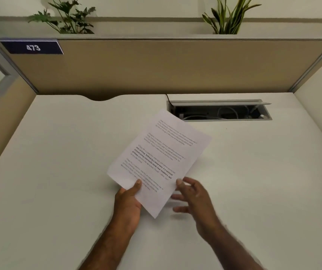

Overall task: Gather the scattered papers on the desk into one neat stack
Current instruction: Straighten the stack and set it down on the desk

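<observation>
Papers [159, 162] up off the surface [59, 172], tilted, long axis running from near-left up toward far-right. Left hand [129, 203] clamped on the near-left corner, thumb on top. Right hand [192, 195] just beside the near-right edge, fingers spread and blurred, contact impossible to tell. Likely next: squaring that edge, right hand nearer to it. Open cable tray [219, 112] behind the far corner; nothing in between.

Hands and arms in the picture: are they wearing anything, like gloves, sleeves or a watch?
No. The left hand and the right hand are bare, without gloves, rings or a watch. Both forearms are bare too, with no sleeves showing down to the bottom edge of the picture.
</observation>
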Motion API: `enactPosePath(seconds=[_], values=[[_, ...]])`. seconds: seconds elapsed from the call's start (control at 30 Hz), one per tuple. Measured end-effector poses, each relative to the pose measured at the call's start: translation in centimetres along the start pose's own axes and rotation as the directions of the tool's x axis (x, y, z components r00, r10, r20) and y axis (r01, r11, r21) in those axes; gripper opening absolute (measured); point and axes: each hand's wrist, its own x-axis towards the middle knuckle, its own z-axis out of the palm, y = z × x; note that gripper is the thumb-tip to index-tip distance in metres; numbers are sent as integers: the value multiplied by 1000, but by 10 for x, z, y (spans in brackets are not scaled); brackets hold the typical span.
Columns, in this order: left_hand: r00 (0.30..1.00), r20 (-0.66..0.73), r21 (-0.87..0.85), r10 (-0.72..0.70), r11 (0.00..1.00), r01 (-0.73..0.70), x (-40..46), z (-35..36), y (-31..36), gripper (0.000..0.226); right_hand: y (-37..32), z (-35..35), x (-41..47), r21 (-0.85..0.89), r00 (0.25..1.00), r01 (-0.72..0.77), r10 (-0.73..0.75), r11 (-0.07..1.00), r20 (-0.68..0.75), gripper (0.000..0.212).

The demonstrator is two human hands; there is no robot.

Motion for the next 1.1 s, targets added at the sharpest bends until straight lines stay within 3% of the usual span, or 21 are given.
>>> enactPosePath(seconds=[0.17, 0.43, 0.6, 0.83, 1.1], values=[[998, -65, -35, -25, 999, 23, 14, -3, -3, 37, 4, 45, 9, -108, 998, 55, -51, 993, 36, 24], [1000, 4, -112, -27, 993, 27, 61, -19, 21, 42, -10, 75, 65, -347, 988, 134, -151, 928, -23, 9], [999, -40, 95, 7, 996, -3, 113, -50, 57, 23, -23, 80, 119, -404, 993, 110, -122, 908, -4, 12], [990, 45, 448, 130, 883, -137, 169, -61, 98, 26, -49, 87, 183, -462, 997, 80, -64, 883, 49, 16], [965, 156, 588, 213, 764, -264, 202, -42, 107, 34, -84, 98, 242, -545, 996, 71, -28, 835, 87, 16]])
